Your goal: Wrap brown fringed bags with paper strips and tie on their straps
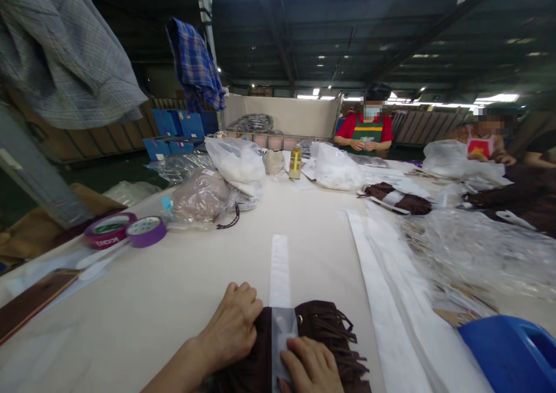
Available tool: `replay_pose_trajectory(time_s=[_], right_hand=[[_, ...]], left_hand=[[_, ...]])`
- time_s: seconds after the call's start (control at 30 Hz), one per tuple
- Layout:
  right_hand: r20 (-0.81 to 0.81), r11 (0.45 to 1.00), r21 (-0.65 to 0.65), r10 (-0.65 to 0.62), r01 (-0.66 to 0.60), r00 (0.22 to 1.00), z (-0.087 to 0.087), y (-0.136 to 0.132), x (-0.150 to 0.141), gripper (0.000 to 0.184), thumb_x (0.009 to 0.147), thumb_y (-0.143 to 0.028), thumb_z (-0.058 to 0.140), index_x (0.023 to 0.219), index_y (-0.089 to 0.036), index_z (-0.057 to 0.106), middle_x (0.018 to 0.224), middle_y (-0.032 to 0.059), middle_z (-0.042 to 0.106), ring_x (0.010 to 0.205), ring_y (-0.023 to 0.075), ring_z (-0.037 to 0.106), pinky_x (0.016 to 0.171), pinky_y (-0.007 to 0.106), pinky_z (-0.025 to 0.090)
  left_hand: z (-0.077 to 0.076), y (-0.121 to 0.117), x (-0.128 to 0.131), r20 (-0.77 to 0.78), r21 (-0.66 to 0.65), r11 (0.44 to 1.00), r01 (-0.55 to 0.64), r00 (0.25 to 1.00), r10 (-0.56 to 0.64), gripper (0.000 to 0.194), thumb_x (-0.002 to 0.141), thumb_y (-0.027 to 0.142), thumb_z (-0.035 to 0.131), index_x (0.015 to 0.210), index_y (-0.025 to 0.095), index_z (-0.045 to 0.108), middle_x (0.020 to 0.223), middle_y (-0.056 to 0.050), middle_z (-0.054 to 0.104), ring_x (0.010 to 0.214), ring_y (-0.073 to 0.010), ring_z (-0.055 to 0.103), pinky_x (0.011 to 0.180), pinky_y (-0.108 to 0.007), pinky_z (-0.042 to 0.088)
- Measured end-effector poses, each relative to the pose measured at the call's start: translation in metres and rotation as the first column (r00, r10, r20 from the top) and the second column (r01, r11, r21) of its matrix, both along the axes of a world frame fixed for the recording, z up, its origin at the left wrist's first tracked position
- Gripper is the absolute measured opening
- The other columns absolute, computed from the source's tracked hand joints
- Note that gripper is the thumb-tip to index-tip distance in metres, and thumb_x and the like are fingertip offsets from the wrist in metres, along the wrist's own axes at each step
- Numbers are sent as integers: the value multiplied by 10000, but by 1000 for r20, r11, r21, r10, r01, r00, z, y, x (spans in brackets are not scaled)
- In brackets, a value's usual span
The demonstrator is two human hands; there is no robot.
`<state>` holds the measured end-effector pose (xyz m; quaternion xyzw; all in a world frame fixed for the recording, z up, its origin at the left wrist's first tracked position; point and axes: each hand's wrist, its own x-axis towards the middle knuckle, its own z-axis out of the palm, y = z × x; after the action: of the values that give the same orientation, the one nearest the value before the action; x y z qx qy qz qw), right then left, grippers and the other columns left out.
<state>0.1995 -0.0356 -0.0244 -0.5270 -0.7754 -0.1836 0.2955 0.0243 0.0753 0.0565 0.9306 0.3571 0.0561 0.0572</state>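
Observation:
A dark brown fringed piece (324, 329), suede-like with a small metal eyelet, lies at the table's front edge; I cannot tell its exact kind. A white strip (280, 271) stretches away from it on the table, and a translucent part of the band crosses over the brown material. My left hand (234, 323) is closed at the piece's far left edge, fingers curled onto the material. My right hand (310, 364) has bent fingers pressed on the band, thumb close to the index finger. The lower part of the piece is cut off by the frame.
Two tape rolls (146, 231) and a phone-like flat object (35, 300) lie left. Bagged goods (202, 196) and a yellow-labelled bottle (295, 162) stand farther back. White sheets (391, 300), plastic bags (486, 248) and a blue container (506, 352) occupy the right. Co-workers (367, 127) are across the table.

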Motion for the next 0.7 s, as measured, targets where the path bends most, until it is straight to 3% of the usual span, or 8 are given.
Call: replay_pose_trajectory(time_s=[0.13,0.27,0.4,0.6,0.7], right_hand=[[26,999,-6,53,-53,998,2,1,4,190,842,-330,522,996,-249,598,932,24,680,821,192,630,715,299,474],[-18,997,-26,77,-78,997,1,-1,4,202,849,-293,507,1026,-244,593,958,39,665,855,193,619,742,304,475],[-1,997,6,72,-72,997,-1,-1,3,195,843,-298,514,1008,-242,603,947,38,670,840,192,619,738,303,476],[36,998,34,58,-59,998,0,-1,3,185,831,-335,538,966,-228,608,917,28,680,808,188,609,721,297,449],[-6,996,-33,86,-86,996,18,5,4,191,811,-346,565,955,-223,590,902,31,668,814,195,585,677,294,430]], left_hand=[[2,-2,5,-52,59,993,101,994,-98,196,653,6,431,710,171,519,801,-36,555,807,-200,461,747,-358,311],[-7,-13,4,-161,263,942,209,972,-170,166,731,26,446,727,167,535,718,-45,553,708,-213,450,758,-390,300],[-17,-28,-1,-175,420,902,101,984,-29,194,730,7,440,687,167,541,669,-57,530,658,-226,437,682,-382,279],[-16,-47,-24,-188,345,939,-14,978,84,220,750,35,465,868,165,599,804,-59,602,729,-223,495,693,-373,298],[-17,-53,-40,-168,335,942,-2,984,62,269,775,91,473,1010,158,585,859,-66,629,773,-222,530,704,-363,321]])
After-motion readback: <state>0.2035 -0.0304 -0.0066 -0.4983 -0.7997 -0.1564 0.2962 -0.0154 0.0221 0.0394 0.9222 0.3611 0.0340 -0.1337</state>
